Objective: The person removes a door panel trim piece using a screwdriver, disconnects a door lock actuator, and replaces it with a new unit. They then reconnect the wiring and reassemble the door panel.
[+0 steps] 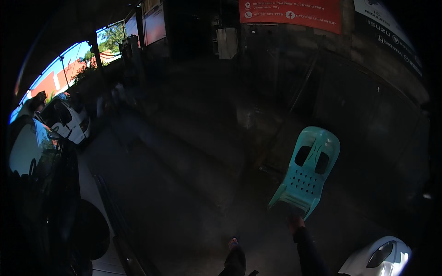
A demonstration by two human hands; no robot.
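Note:
My right hand (296, 223), at the end of a dark sleeve, reaches forward at the lower right, just short of a teal plastic chair (304, 182). Its fingers look closed. A dark patch in front of them covers the chair's near edge, and I cannot make out whether it is a held thing or shadow. Whether the hand touches the chair is also unclear. The chair has two oval openings in its back and rows of small holes below. Nowhere in the picture can I see my left hand.
A dark vehicle (50, 202) stands close on the left, with a white vehicle (69, 119) beyond. White bodywork (380, 257) shows at the lower right. One foot (234, 242) is on the dark floor. A red sign (290, 14) hangs on the back wall.

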